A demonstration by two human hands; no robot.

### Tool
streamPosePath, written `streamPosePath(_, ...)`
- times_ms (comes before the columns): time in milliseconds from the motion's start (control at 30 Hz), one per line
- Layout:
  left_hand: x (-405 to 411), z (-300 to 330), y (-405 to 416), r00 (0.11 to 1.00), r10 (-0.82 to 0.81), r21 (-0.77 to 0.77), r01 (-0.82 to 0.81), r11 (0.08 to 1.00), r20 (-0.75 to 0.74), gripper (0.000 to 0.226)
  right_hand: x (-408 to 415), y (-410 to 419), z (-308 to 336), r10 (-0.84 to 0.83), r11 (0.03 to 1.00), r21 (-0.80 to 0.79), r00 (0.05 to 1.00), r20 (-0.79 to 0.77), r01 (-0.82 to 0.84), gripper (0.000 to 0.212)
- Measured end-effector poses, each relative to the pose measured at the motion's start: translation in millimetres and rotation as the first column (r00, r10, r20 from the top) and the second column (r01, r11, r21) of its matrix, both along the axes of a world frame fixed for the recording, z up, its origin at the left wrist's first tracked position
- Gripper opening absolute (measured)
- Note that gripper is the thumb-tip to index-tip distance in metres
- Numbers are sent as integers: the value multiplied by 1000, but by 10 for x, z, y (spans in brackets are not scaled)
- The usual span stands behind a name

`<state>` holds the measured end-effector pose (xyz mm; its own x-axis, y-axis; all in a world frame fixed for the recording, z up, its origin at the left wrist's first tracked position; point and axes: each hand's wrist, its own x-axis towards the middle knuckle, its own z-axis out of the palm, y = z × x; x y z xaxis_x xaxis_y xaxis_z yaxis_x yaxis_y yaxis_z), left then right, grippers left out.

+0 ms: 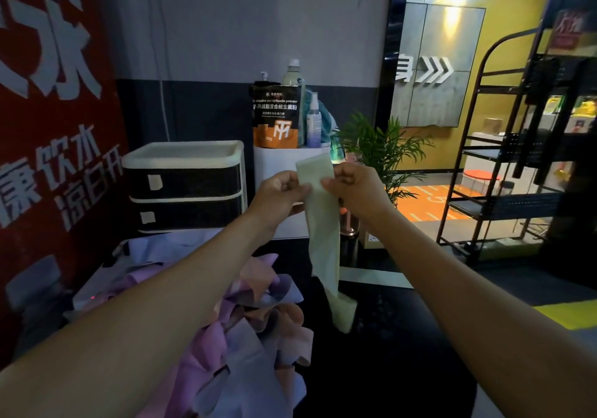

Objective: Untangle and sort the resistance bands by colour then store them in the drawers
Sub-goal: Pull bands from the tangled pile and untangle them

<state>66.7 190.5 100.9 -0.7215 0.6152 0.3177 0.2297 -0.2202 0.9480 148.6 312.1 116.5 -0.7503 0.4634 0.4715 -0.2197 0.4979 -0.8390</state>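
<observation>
Early on: both hands, left hand [280, 192] and right hand [352, 188], pinch one pale green band [323, 224] held up clear of the pile [252, 327]; pink, lilac, peach bands still tangled, drawers [185, 188] closed.

pale green band [323, 224], pink, lilac, peach pile [258, 327]

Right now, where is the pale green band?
In the head view, the pale green resistance band hangs at centre, pinched between left hand and right hand, above the tangled pile.
</observation>
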Motion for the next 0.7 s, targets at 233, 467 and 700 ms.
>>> streamPosePath(233, 50, -183, 84, 999, -42, -98, 41, 994, -7, 10, 7, 31, -6, -55, 993, -112, 997, -56, 49, 15)
streamPosePath(467, 47, -174, 151, 988, 153, -38, -152, 988, 22, 11, 98, 69, -245, -48, 999, 24, 989, 139, 45, 35)
streamPosePath(700, 94, -147, 169, 977, 211, 23, -210, 977, -32, 12, 1, 47, -405, -80, 919, 394, 969, 234, -19, 58)
